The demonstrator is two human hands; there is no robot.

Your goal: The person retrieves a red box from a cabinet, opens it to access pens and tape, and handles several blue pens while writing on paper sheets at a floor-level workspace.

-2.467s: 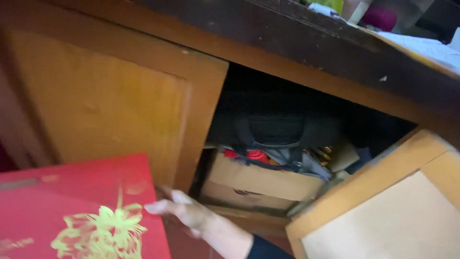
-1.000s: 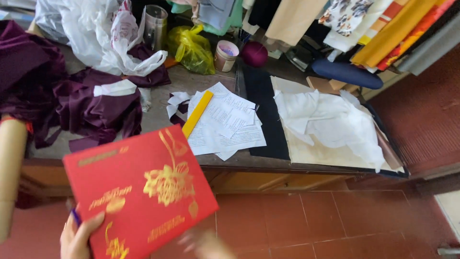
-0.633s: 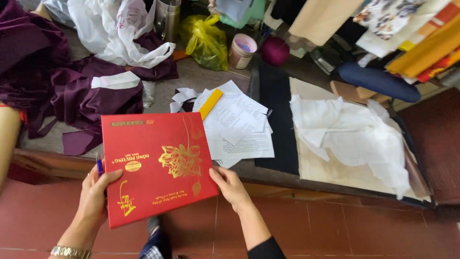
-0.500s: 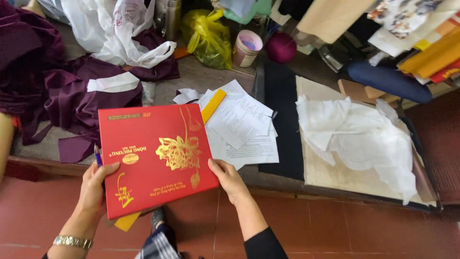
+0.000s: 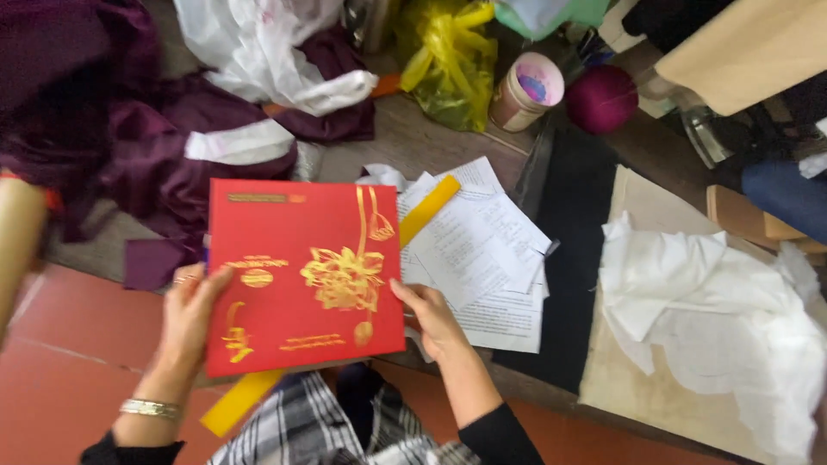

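I hold a flat red box [image 5: 301, 275] with a gold flower pattern on its lid, face up, over the near edge of a wooden table [image 5: 405, 142]. My left hand [image 5: 191, 312] grips its left edge, thumb on the lid. My right hand [image 5: 433, 314] holds its right edge. A yellow strip [image 5: 239, 403] sticks out from under the box at the lower left, and its other end [image 5: 428, 209] shows past the upper right corner.
Printed paper sheets [image 5: 487, 258] lie right of the box. Purple cloth [image 5: 95, 129] and white cloth [image 5: 258, 52] cover the table's left. A yellow bag [image 5: 448, 65], a round tub [image 5: 525, 90], a maroon ball [image 5: 600, 99], black fabric [image 5: 573, 250] and white fabric [image 5: 715, 319] lie to the right.
I came up from the open cabinet with the red box, took it in both hands and brought it forward over the table edge. The view has closed in on the tabletop.
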